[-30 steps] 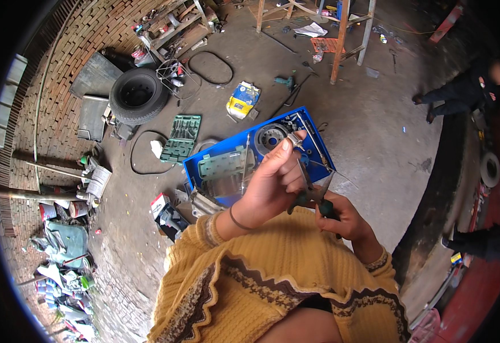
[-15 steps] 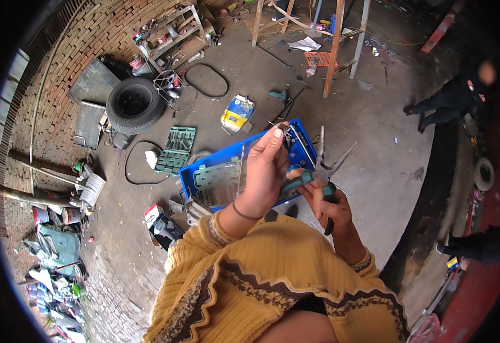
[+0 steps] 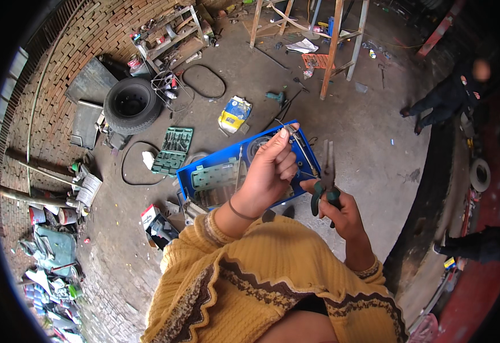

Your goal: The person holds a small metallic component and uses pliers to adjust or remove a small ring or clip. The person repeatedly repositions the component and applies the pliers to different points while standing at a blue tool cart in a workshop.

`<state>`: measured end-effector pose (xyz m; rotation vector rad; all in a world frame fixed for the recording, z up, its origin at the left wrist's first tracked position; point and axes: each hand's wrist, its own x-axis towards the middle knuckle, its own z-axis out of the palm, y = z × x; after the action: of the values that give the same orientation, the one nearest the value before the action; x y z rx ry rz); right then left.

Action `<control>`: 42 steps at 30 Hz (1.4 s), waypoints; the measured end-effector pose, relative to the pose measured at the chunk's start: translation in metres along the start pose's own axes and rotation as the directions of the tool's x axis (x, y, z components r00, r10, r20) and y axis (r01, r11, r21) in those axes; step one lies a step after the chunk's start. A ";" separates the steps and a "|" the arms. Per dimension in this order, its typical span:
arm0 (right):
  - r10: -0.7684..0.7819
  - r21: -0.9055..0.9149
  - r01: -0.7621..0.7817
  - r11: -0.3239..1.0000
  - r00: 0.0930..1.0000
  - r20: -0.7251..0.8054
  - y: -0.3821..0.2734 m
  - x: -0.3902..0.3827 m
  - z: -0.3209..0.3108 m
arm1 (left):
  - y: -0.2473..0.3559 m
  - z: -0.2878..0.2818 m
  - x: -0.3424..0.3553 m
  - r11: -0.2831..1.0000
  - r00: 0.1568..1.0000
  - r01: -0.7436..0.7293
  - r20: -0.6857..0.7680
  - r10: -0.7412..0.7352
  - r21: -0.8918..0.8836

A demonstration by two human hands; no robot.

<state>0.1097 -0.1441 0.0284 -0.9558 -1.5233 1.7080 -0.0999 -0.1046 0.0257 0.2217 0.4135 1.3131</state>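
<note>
Pliers (image 3: 329,186), wide open half a second ago, now point upward with jaws nearly together, gripped by the right hand (image 3: 344,214) beside the right end of the blue tray (image 3: 221,155). The left hand (image 3: 268,166), over the tray, pinches a small, indistinct metal piece (image 3: 292,127) between thumb and forefinger.

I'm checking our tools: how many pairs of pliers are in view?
1: the green-handled pliers in the right hand. Others may be hidden in the blue tray, partly behind the left hand.
</note>
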 end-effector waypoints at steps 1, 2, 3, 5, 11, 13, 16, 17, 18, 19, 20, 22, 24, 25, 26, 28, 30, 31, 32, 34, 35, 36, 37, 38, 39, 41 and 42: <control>-0.013 -0.048 0.016 0.999 0.999 0.048 -0.001 0.000 -0.001 | 0.002 0.000 -0.001 1.000 1.000 0.000 0.031 0.000 0.004; -0.090 -0.201 0.094 0.975 0.996 0.027 -0.001 -0.001 -0.001 | 0.002 0.002 -0.003 1.000 1.000 0.016 0.026 -0.016 0.009; -0.207 -0.362 0.211 0.908 0.977 0.048 0.001 0.002 0.000 | 0.003 0.003 -0.005 0.999 0.999 0.032 0.019 -0.032 0.013; -0.260 -0.426 0.258 0.867 0.964 0.055 0.004 0.002 0.002 | 0.003 0.007 -0.008 0.998 0.998 0.054 0.017 -0.054 0.019; 0.042 -0.158 -0.034 0.987 0.998 0.044 0.002 0.001 0.002 | 0.004 0.013 -0.015 0.996 0.995 0.090 0.027 -0.091 0.029; 0.026 -0.163 -0.022 0.986 0.999 0.022 0.001 0.004 0.004 | 0.003 0.013 -0.015 0.995 0.994 0.102 0.031 -0.102 0.017; 0.046 -0.207 -0.038 0.978 0.998 0.035 -0.001 0.007 0.005 | 0.003 0.014 -0.016 0.996 0.996 0.087 0.021 -0.087 0.011; 0.039 -0.209 -0.032 0.977 0.999 0.030 -0.002 0.008 0.005 | 0.003 0.014 -0.016 0.996 0.996 0.084 0.025 -0.084 0.018; 0.027 -0.215 -0.020 0.976 0.999 0.027 -0.002 0.009 0.006 | 0.002 0.014 -0.016 0.996 0.996 0.084 0.024 -0.084 0.018; 0.029 -0.235 -0.026 0.972 0.999 0.013 -0.001 0.010 0.007 | 0.003 0.014 -0.016 0.996 0.996 0.084 0.024 -0.084 0.019; -0.014 -0.234 0.015 0.972 1.000 0.006 -0.001 0.010 0.007 | 0.002 0.014 -0.016 0.996 0.996 0.083 0.020 -0.083 0.021; -0.071 -0.256 0.061 0.965 0.997 -0.028 0.001 0.011 0.007 | 0.003 0.014 -0.015 0.996 0.997 0.081 0.013 -0.081 0.026; -0.128 -0.318 0.106 0.942 0.991 -0.048 0.004 0.012 0.007 | 0.002 0.014 -0.015 0.997 0.998 0.070 0.005 -0.070 0.038; -0.156 -0.347 0.128 0.929 0.986 -0.055 0.006 0.014 0.007 | 0.002 0.014 -0.014 0.997 0.998 0.069 -0.003 -0.068 0.041; -0.179 -0.391 0.152 0.908 0.983 -0.034 0.008 0.015 0.005 | 0.002 0.014 -0.014 0.997 0.998 0.064 -0.004 -0.064 0.048; -0.240 -0.468 0.217 0.857 0.971 0.010 0.010 0.017 0.002 | 0.002 0.014 -0.014 0.996 0.997 0.070 -0.024 -0.069 0.052; -0.224 -0.461 0.195 0.865 0.974 -0.009 0.013 0.015 0.001 | 0.002 0.014 -0.014 0.997 0.998 0.061 -0.027 -0.060 0.057; -0.227 -0.456 0.195 0.869 0.974 -0.017 0.014 0.014 0.001 | 0.002 0.015 -0.013 0.997 0.998 0.059 -0.032 -0.057 0.057; -0.238 -0.463 0.203 0.863 0.971 -0.018 0.015 0.014 0.000 | 0.003 0.015 -0.013 0.996 0.998 0.060 -0.028 -0.058 0.060; -0.262 -0.490 0.217 0.844 0.965 -0.025 0.018 0.015 -0.001 | 0.002 0.015 -0.013 0.996 0.998 0.064 -0.020 -0.063 0.068; -0.274 -0.474 0.229 0.851 0.961 -0.029 0.019 0.015 0.000 | 0.002 0.015 -0.013 0.996 0.998 0.065 -0.018 -0.064 0.067; -0.289 -0.472 0.239 0.849 0.957 -0.035 0.020 0.016 0.000 | 0.001 0.015 -0.013 0.996 0.998 0.065 -0.017 -0.064 0.066; -0.306 -0.481 0.249 0.840 0.951 -0.042 0.020 0.017 0.001 | 0.001 0.014 -0.012 0.996 0.997 0.070 -0.026 -0.069 0.062; -0.296 -0.464 0.243 0.852 0.954 -0.045 0.021 0.017 0.001 | 0.001 0.014 -0.012 0.996 0.998 0.064 -0.014 -0.063 0.064; -0.289 -0.456 0.235 0.858 0.956 -0.050 0.021 0.018 0.002 | 0.000 0.014 -0.012 0.996 0.998 0.064 -0.013 -0.063 0.063; -0.220 -0.394 0.179 0.902 0.974 -0.060 0.018 0.018 0.004 | 0.000 0.014 -0.011 0.996 0.998 0.063 -0.013 -0.062 0.065; -0.157 -0.337 0.128 0.933 0.986 -0.062 0.016 0.015 0.004 | 0.001 0.014 -0.011 0.996 0.998 0.062 -0.012 -0.061 0.068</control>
<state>0.0982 -0.1349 0.0114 -1.0434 -1.8105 1.3140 -0.0968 -0.1142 0.0403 0.2576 0.4710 1.2411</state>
